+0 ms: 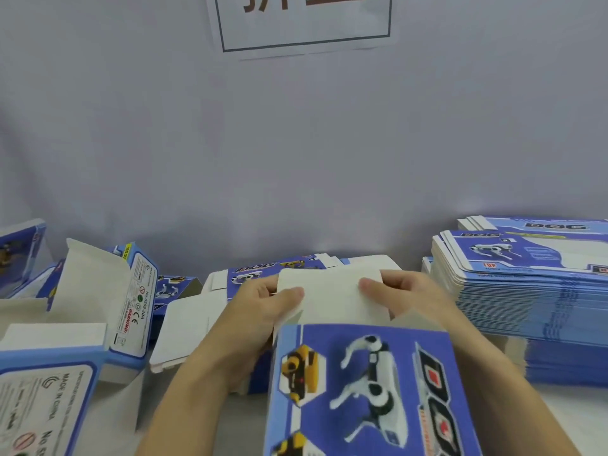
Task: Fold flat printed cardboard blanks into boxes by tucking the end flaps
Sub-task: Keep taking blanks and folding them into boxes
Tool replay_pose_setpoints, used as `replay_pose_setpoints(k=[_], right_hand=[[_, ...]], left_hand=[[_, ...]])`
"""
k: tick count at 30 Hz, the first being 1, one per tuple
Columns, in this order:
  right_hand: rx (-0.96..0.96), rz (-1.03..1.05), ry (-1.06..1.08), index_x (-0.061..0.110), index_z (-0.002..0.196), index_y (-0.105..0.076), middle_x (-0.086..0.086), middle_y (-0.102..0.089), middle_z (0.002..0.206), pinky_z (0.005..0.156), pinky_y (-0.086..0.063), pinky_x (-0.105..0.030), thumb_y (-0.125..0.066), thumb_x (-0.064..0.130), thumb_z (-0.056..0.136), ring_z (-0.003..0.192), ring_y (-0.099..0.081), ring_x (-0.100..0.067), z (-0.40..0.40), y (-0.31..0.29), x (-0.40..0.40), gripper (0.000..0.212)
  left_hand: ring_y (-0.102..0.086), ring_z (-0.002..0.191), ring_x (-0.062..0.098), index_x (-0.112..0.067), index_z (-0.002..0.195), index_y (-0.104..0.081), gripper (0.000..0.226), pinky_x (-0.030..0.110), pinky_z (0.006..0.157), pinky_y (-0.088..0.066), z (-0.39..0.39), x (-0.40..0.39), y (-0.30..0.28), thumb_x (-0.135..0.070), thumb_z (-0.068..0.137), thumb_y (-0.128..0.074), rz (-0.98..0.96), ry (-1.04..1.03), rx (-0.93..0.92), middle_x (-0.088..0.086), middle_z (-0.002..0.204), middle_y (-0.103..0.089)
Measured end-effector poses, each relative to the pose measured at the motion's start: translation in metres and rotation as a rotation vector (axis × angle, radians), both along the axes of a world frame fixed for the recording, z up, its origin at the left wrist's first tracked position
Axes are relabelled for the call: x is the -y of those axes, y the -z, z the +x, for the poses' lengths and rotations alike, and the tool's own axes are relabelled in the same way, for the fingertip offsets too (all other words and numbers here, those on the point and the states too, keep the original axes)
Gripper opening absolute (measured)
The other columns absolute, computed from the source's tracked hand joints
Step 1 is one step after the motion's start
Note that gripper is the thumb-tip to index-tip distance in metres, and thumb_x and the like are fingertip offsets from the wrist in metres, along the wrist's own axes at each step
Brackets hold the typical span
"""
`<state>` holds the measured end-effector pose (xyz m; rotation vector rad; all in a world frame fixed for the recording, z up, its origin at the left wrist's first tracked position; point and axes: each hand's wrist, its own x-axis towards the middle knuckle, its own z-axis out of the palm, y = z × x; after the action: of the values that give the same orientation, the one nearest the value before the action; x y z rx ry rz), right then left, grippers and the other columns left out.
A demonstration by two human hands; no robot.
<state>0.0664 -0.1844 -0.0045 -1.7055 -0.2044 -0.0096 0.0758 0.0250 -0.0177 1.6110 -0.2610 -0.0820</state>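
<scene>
A blue printed box [368, 386] with a white robot dog picture is held up in front of me, its far end open. Its white end flap [332, 294] stands up from that end. My left hand [263, 307] grips the flap's left edge, thumb on the white face. My right hand [404, 291] grips the right edge the same way. A flat blank [279, 271] lies on the table behind my hands.
A tall stack of flat blue blanks [526, 291] fills the right side of the table. Several folded boxes with open flaps [128, 297] lie at the left. A grey backdrop [296, 159] with a paper sign [302, 24] hangs behind the table.
</scene>
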Motion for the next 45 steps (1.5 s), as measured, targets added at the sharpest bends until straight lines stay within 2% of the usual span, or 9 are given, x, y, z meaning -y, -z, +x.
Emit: replay_pose_setpoints(k=[4,9,23,26,29,33,38,42,45], right_hand=[[-0.028,0.1,-0.012,0.014,0.095,-0.07,0.003,-0.075,0.066,0.042,-0.046,-0.013,-0.062,0.017,0.095,0.052,-0.069,-0.008,0.003,0.004,-0.002,0.009],[-0.016,0.154,0.026,0.015,0.109,-0.068,-0.003,-0.076,0.073,0.044,-0.05,-0.019,-0.066,0.011,0.09,0.057,-0.071,-0.014,0.003,0.003,-0.002,0.02],[0.089,0.165,-0.032,0.01,0.069,-0.072,-0.004,-0.073,0.066,0.049,-0.051,-0.017,-0.057,-0.016,0.082,0.053,-0.067,-0.011,0.005,-0.002,0.007,0.033],[0.034,0.212,0.05,0.011,0.085,-0.075,-0.006,-0.075,0.076,0.055,-0.053,-0.022,-0.064,-0.01,0.084,0.06,-0.068,-0.017,0.005,-0.002,0.004,0.023],[0.066,0.352,0.239,0.017,0.099,-0.072,-0.004,-0.073,0.072,0.053,-0.056,-0.027,-0.064,-0.002,0.088,0.057,-0.067,-0.018,0.004,0.0,0.006,0.024],[0.116,0.596,0.493,0.019,0.102,-0.069,-0.001,-0.068,0.077,0.043,-0.05,-0.019,-0.064,0.006,0.091,0.05,-0.063,-0.01,-0.001,-0.002,0.024,0.018],[0.088,0.645,0.434,0.017,0.115,-0.063,0.008,-0.066,0.087,0.062,-0.049,-0.01,-0.048,0.007,0.1,0.072,-0.066,0.008,-0.002,-0.015,0.035,0.023],[0.029,0.663,0.545,0.019,0.105,-0.069,-0.004,-0.076,0.08,0.06,-0.049,-0.031,-0.049,0.023,0.094,0.07,-0.073,-0.024,-0.001,-0.002,0.031,0.023],[0.021,0.671,0.537,0.022,0.106,-0.067,-0.004,-0.078,0.086,0.053,-0.048,-0.028,-0.046,0.026,0.096,0.064,-0.074,-0.023,-0.002,0.001,0.026,0.024]], left_hand=[[-0.075,0.09,0.025,-0.009,0.112,-0.068,0.029,0.04,0.078,-0.059,0.008,-0.003,0.008,-0.025,0.088,-0.064,-0.021,-0.052,0.044,0.008,0.1,-0.077],[-0.075,0.089,0.025,-0.017,0.112,-0.068,0.038,0.036,0.07,-0.061,0.011,-0.001,0.007,-0.03,0.076,-0.07,-0.073,-0.066,0.087,0.007,0.097,-0.077],[-0.071,0.054,0.019,-0.004,0.092,-0.062,0.041,0.024,0.046,-0.053,-0.001,0.005,-0.004,-0.029,0.062,-0.075,-0.082,-0.049,0.199,0.007,0.068,-0.075],[-0.074,0.068,0.022,-0.01,0.107,-0.066,0.017,0.031,0.056,-0.059,-0.005,0.009,-0.005,-0.011,0.09,-0.064,-0.097,-0.072,0.169,0.012,0.082,-0.077],[-0.074,0.094,0.028,-0.021,0.124,-0.06,0.038,0.04,0.077,-0.06,-0.01,0.011,-0.015,-0.038,0.09,-0.063,-0.19,0.043,0.039,0.009,0.107,-0.075],[-0.066,0.115,0.018,-0.016,0.138,-0.053,0.041,0.027,0.089,-0.055,-0.024,-0.002,-0.022,-0.027,0.099,-0.057,0.239,0.306,0.007,-0.001,0.125,-0.07],[-0.07,0.107,0.015,-0.046,0.133,-0.05,0.082,0.033,0.094,-0.056,-0.036,-0.026,-0.032,-0.051,0.057,-0.081,0.46,0.515,-0.194,-0.011,0.121,-0.07],[-0.07,0.072,0.008,-0.024,0.11,-0.064,0.082,0.021,0.064,-0.057,-0.023,-0.018,-0.035,-0.054,0.039,-0.09,0.029,0.133,0.151,-0.01,0.088,-0.073],[-0.06,0.112,0.005,-0.022,0.132,-0.047,0.13,0.029,0.09,-0.052,-0.005,-0.029,-0.035,-0.068,0.018,-0.091,-0.571,-0.189,0.321,-0.013,0.118,-0.063]])
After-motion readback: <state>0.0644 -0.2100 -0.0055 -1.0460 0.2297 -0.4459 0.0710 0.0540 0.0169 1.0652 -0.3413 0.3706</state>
